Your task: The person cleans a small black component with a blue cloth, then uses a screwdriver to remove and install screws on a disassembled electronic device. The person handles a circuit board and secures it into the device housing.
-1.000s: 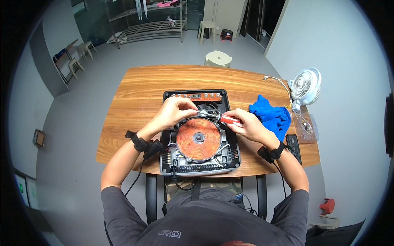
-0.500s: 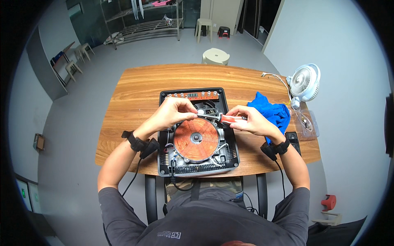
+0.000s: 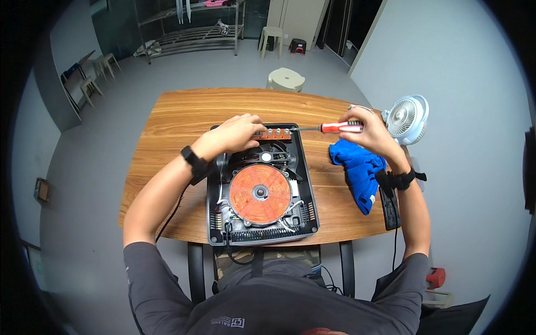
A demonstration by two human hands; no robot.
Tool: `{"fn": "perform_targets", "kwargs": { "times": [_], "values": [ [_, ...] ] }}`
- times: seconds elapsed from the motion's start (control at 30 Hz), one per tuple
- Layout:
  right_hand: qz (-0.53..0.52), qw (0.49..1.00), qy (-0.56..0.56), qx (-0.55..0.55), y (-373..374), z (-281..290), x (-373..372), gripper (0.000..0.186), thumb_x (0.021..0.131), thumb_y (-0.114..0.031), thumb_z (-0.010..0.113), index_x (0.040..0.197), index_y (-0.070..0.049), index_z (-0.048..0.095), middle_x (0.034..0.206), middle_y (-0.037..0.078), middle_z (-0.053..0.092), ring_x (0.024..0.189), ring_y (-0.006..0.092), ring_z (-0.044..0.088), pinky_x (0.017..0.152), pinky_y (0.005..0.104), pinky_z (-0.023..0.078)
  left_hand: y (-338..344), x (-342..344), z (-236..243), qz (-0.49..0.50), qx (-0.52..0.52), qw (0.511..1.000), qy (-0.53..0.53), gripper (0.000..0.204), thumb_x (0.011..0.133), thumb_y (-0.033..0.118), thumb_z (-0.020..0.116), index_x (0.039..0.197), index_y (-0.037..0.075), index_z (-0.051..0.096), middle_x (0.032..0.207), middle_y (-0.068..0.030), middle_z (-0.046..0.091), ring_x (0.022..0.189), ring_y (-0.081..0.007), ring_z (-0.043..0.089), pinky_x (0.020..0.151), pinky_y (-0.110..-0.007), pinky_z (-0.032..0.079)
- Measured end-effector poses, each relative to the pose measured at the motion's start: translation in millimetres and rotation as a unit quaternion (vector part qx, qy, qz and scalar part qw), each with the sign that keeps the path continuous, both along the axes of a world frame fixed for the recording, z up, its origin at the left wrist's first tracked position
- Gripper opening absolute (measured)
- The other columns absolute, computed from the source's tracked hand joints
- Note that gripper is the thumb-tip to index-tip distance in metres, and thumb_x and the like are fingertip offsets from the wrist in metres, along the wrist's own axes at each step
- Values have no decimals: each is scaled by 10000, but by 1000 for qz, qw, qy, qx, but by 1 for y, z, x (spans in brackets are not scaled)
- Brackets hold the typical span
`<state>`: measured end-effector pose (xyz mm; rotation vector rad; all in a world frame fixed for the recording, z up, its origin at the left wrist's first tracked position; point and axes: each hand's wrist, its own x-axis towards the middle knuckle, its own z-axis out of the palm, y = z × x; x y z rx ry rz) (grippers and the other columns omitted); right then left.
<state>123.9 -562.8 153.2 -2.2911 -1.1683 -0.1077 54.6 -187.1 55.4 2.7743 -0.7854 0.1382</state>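
Note:
My right hand [image 3: 365, 129] grips a screwdriver [image 3: 335, 127] by its red and clear handle. Its metal shaft points left, and the tip is at the right end of an orange control board [image 3: 279, 134]. That board sits along the far side of an opened induction cooker [image 3: 312, 219] with a black casing. Over the board's left part lies my left hand [image 3: 240, 134], fingers spread apart, hiding what is beneath. A round copper coil [image 3: 261, 196] fills the cooker's middle, with a fan [image 3: 267, 157] partly showing behind it.
A crumpled blue cloth [image 3: 360, 173] lies right of the cooker, with a black device [image 3: 389, 209] beside it under my right forearm. At the wooden table's [image 3: 184, 111] right edge stands a small white fan [image 3: 403, 118]. Beyond the table is a beige stool [image 3: 286, 79].
Both hands have moved from above the coil to the far control board. The right one carries the screwdriver to the right and away; the left has let go of its shaft.

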Motion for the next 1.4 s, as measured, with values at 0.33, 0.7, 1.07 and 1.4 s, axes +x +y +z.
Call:
{"fn": "perform_targets", "kwargs": {
  "times": [0.33, 0.7, 1.07, 1.4],
  "values": [
    [52, 993, -47, -93, 69, 37, 29, 392, 809, -262, 884, 1017, 7, 690, 920, 157, 737, 885, 289, 741, 785, 367, 583, -33, 59, -22, 45, 3, 998, 41, 332, 826, 181, 815, 1112, 31, 738, 1071, -165, 732, 1049, -364, 695, 891, -454, 562],
    [84, 983, -55, -154, 95, 23, 40, 363, 771, -193, 887, 989, 12, 682, 949, 174, 735, 927, 352, 724, 821, 410, 584, -37, 67, -32, 75, -46, 994, 72, 275, 787, 141, 845, 1027, 20, 785, 961, -179, 773, 959, -343, 744, 862, -430, 584],
    [87, 980, -60, -167, 98, 22, 44, 367, 772, -213, 888, 981, 15, 690, 913, 186, 732, 886, 348, 728, 789, 402, 579, -40, 64, -31, 88, -22, 995, 47, 289, 784, 158, 852, 1022, 11, 777, 997, -205, 754, 997, -376, 722, 861, -455, 573],
    [108, 979, -56, -161, 104, 17, 51, 354, 767, -198, 887, 956, 22, 684, 876, 186, 734, 846, 350, 731, 759, 401, 581, -42, 69, -35, 98, -9, 994, 55, 255, 789, 155, 848, 1001, 28, 784, 972, -176, 766, 970, -356, 734, 852, -441, 580]
  ]
}}
